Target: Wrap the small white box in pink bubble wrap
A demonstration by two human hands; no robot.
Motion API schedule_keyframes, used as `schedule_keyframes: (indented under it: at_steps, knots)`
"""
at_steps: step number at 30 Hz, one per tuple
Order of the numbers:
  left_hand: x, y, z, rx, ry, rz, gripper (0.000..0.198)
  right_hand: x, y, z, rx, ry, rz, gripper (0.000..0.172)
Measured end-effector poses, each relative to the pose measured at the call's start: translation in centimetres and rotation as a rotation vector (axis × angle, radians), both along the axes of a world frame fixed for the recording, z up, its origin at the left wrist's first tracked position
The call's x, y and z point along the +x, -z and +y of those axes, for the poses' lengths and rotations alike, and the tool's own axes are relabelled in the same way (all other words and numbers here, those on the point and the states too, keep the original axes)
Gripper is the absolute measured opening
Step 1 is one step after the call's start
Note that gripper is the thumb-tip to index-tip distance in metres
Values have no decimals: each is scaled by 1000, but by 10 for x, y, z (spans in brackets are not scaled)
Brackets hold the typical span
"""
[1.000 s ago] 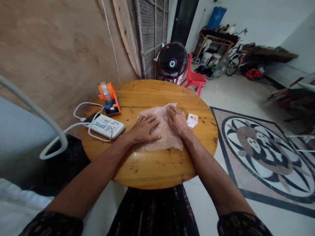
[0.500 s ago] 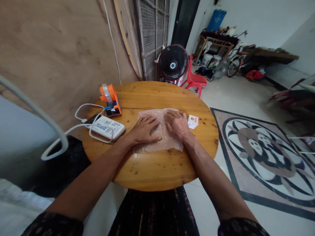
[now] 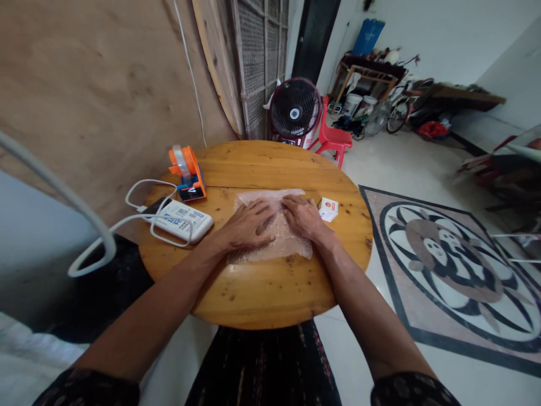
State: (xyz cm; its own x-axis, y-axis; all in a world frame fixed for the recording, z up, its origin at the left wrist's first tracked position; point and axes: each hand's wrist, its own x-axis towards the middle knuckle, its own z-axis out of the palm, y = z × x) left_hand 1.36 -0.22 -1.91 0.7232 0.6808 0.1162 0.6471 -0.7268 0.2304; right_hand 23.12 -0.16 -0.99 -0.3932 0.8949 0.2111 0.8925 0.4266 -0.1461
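Observation:
A sheet of clear bubble wrap (image 3: pixel 258 198) lies flat in the middle of the round wooden table (image 3: pixel 262 282). My left hand (image 3: pixel 247 225) rests palm down on its left half, fingers stretched out. My right hand (image 3: pixel 302 217) lies flat on its right half, fingers pointing to the left towards the other hand. Neither hand grips anything. A small white box with a red mark (image 3: pixel 328 208) sits just right of my right hand.
An orange tape dispenser (image 3: pixel 186 172) and a white power bank (image 3: pixel 182 220) with a looped white cable (image 3: pixel 143 194) lie at the table's left. Behind the table stand a dark fan (image 3: pixel 295 113) and a red plastic chair (image 3: pixel 333 138). A patterned floor spreads to the right.
The lifted far corner of the bubble wrap has been pressed down flat. My right hand slid slightly left and toward me over the sheet. My left hand stayed put.

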Motion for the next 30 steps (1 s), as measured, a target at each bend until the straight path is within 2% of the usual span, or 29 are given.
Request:
schedule_keyframes:
  at_steps: [6,12,19,22,25,28,30]
  knots:
    - [0,3,1,-22,96,29,65,0,1,1,-23,7,22,37]
    - [2,6,2,-40,82,61,66,2,0,2,-29,17,62,37]
    - [2,4,2,2,95,52,65,7,-11,4,-134,-5,267,39]
    - [2,5,2,7,95,50,66,14,-24,0,-203,-51,324,37]
    - [1,5,2,-6,97,34,66,19,-45,-16,-254,-49,305,34]
    - [2,5,2,-13,110,5,66,11,-73,-48,-316,-87,416,28]
    - [2,5,2,-16,104,-3,64,-7,-88,-77,-398,-216,635,25]
